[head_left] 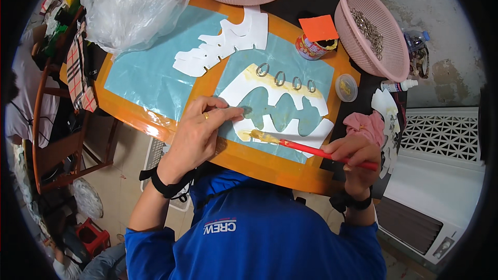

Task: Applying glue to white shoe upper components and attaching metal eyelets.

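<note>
On a teal sheet in front of me lie white cut-out pieces with scalloped edges. The near white piece has a yellowish smear at its left end. On the far white piece, several oval metal loops stand in a row along a yellow glue-like band. My right hand grips a red-handled brush, its yellow-coated bristles at the near piece's smeared edge. My left hand, wearing a ring, rests with fingers stretched out at the pieces' left end; its thumb is hard to make out.
Another white cut-out lies farther back, beside a clear plastic bag. Pink baskets of metal parts stand at the back and right. Nearby are a can under an orange card, a small round tub and a pink cloth.
</note>
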`<state>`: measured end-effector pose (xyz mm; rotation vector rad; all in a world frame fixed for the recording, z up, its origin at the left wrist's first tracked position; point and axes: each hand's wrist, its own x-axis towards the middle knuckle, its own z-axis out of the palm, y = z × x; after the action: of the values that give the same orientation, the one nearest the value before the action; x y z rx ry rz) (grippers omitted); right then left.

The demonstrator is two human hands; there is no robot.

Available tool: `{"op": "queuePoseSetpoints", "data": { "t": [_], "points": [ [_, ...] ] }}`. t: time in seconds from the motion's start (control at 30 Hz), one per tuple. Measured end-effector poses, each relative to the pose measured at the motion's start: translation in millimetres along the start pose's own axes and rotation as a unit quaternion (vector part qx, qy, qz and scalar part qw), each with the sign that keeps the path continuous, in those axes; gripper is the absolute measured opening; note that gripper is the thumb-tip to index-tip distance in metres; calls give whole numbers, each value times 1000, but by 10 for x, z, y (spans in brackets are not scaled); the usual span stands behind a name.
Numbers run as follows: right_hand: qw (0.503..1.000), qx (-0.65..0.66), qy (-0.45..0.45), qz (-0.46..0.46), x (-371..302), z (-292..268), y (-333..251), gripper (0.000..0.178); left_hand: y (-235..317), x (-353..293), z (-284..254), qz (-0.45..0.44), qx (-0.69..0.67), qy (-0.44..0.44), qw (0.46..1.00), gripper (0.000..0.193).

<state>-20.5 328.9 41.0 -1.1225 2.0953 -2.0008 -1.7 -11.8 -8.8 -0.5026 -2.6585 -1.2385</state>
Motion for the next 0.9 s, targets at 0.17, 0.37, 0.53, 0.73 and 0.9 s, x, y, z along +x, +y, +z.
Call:
{"op": "queuePoseSetpoints", "data": {
  "t": [0.17,0.37,0.53,0.73,0.9],
  "points": [
    [1000,1,12,10,-66,-16,-62,9,-24,-16,19,-13,-3,-1,1000,57],
    [998,-15,57,12,-81,-30,-68,9,0,5,12,-2,3,5,1000,58],
    [981,-45,190,13,-146,-70,-38,23,-5,-11,18,-5,9,5,1000,58],
    [951,-9,300,71,-268,53,146,24,-18,-24,31,-6,3,10,1000,59],
    [939,21,318,130,-244,134,231,14,22,-5,16,-4,11,13,1000,58]
  ]
}}
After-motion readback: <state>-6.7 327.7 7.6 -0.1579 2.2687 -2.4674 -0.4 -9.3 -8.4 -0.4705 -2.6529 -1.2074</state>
